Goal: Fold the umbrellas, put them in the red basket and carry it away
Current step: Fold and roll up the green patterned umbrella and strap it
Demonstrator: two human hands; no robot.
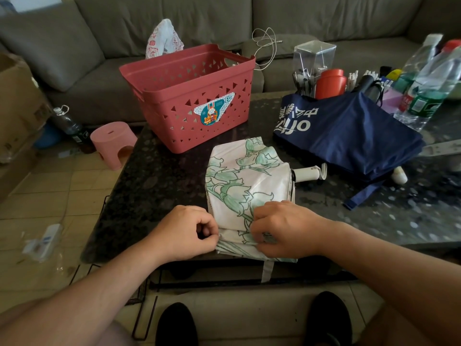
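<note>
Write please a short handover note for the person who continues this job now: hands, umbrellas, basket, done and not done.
Left hand and right hand both pinch the near edge of the floral umbrella, which lies half folded on the table.
Navy umbrella lies loose to its right, not folded.
Red basket stands behind them; no umbrella shows in it.
Left: finish both folds, load the basket, carry it away.
</note>
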